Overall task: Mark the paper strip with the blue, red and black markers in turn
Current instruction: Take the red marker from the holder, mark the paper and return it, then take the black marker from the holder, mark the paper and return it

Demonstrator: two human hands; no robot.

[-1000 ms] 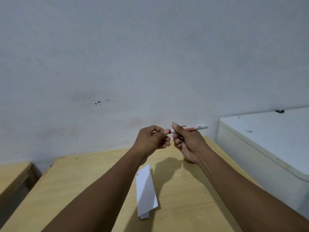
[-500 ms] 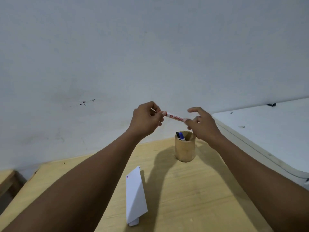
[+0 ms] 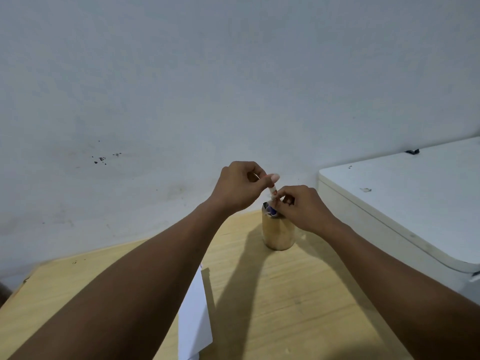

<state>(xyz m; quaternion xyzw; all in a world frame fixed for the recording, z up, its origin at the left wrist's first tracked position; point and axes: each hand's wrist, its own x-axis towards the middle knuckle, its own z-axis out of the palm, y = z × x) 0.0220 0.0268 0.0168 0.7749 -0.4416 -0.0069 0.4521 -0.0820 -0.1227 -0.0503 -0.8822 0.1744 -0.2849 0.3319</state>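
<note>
My left hand pinches the top end of the red marker, which stands nearly upright over the wooden pen cup. My right hand hovers over the cup's rim, its fingertips closed on the marker's lower part. A blue marker and a black cap poke out of the cup. The white paper strip lies on the wooden table under my left forearm, its far end partly hidden.
A white cabinet top stands right of the table, close to the cup. A grey wall runs along the table's far edge. The table's left corner shows at the left.
The red marker has swung from nearly level between my hands to upright and come down over the cup. Both hands have moved closer together above the cup.
</note>
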